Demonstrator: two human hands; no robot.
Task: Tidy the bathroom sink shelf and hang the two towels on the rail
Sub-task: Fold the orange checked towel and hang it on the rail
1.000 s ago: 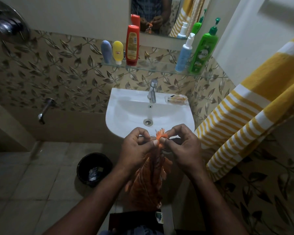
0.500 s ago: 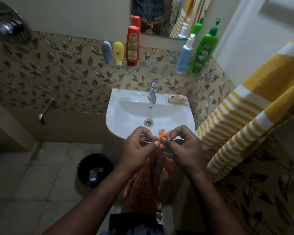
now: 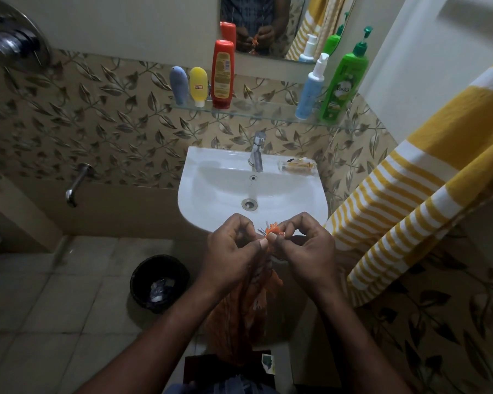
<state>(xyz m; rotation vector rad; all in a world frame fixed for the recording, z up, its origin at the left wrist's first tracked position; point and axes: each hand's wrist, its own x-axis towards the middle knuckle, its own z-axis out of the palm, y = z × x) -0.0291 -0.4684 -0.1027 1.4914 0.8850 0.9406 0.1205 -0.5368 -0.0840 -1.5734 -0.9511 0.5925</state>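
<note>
Hands meet in front of the sink's [image 3: 211, 166] near rim; left hand [image 3: 234, 251] and right hand [image 3: 308, 248] both pinch the fringed top corner of an orange towel [image 3: 248, 308], which hangs down between the forearms; beyond the hands the glass shelf [image 3: 262, 113] carries upright bottles; right of the right hand hangs a yellow striped towel [image 3: 416, 194].

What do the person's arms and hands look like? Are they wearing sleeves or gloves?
No gloves, and no sleeves in view. Both forearms are bare from the bottom edge of the picture up to the wrists. The left hand and right hand are bare too, with short fingernails. I see no rings, watch or bracelet on the parts that show.
</note>
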